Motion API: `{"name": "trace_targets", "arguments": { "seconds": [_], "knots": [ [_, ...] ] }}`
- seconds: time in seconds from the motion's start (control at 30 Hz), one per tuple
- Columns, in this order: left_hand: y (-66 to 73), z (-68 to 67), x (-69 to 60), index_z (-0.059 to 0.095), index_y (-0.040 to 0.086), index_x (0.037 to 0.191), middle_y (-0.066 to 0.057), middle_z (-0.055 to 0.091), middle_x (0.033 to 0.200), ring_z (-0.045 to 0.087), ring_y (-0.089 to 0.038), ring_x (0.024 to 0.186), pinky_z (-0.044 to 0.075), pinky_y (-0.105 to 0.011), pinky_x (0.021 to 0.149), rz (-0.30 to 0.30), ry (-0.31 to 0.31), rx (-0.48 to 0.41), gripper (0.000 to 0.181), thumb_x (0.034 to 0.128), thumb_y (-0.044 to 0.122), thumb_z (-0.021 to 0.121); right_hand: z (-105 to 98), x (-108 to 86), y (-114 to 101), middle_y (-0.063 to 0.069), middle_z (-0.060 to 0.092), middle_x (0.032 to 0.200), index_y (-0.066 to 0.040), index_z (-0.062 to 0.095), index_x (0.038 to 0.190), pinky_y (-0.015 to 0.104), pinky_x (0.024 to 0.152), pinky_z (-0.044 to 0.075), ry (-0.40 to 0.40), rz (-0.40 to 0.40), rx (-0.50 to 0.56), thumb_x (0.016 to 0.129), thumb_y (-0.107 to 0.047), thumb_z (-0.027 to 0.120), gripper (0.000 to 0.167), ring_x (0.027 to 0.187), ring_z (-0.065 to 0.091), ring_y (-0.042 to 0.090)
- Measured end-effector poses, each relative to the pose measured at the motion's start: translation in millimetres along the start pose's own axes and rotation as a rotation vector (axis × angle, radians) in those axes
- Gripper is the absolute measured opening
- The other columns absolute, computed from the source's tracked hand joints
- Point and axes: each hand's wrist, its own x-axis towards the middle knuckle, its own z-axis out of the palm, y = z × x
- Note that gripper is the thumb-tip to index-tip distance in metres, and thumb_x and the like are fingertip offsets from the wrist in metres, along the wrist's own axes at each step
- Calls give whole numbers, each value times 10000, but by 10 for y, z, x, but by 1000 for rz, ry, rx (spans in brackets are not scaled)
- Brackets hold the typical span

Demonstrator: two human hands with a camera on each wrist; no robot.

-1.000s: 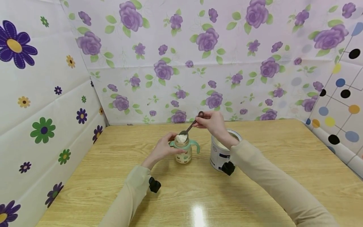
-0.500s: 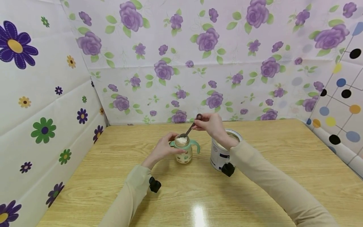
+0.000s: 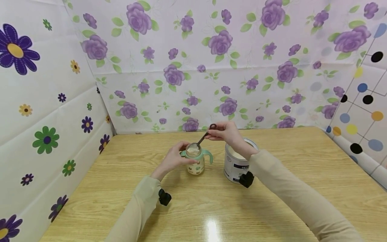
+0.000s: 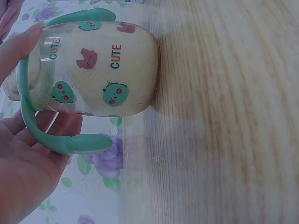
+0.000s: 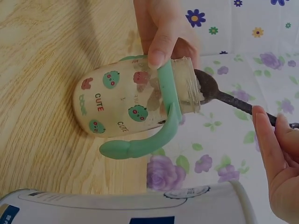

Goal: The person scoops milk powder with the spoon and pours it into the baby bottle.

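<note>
A clear baby bottle (image 3: 196,168) with green handles and animal prints stands upright and uncapped on the table, pale contents inside. My left hand (image 3: 173,158) grips it round the neck, thumb on the near side; the left wrist view shows the bottle (image 4: 107,70) close up. In my right hand (image 3: 226,134) the handle of a dark spoon (image 3: 203,137) is pinched between thumb and fingers. The spoon's bowl (image 5: 207,86) sits at the bottle's mouth, with a little white stuff at its edge. How much the bowl holds is hidden.
A large white tin (image 3: 234,164), open at the top with pale contents inside, stands to the right of the bottle, under my right wrist. Flower-printed sheeting (image 3: 193,84) rises behind the wooden table (image 3: 187,211) and along its sides.
The heap of white powder on the spoon has gone down into the bottle's mouth. The spoon has tipped and lowered slightly; the left hand and the bottle have stayed put.
</note>
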Motion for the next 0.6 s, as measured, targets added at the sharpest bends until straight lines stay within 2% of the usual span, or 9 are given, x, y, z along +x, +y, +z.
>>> {"name": "trace_targets", "arguments": {
  "seconds": [0.4, 0.6],
  "knots": [
    [-23, 9, -15, 517, 16, 1180, -69, 558, 1094, 491, -271, 1045, 391, -419, 871, -15, 15, -3, 552, 703, 86, 786, -118, -82, 78, 235, 626, 901, 142, 604, 999, 374, 724, 493, -160, -109, -64, 860, 83, 542, 163, 839, 622, 312],
    [-2, 0, -6, 510, 12, 1188, -83, 550, 1106, 486, -275, 1054, 392, -411, 874, -26, 3, -7, 567, 703, 102, 789, -156, -105, 114, 232, 626, 917, 144, 602, 997, 408, 735, 484, -182, -150, -67, 862, 73, 544, 164, 852, 617, 324]
  ]
}}
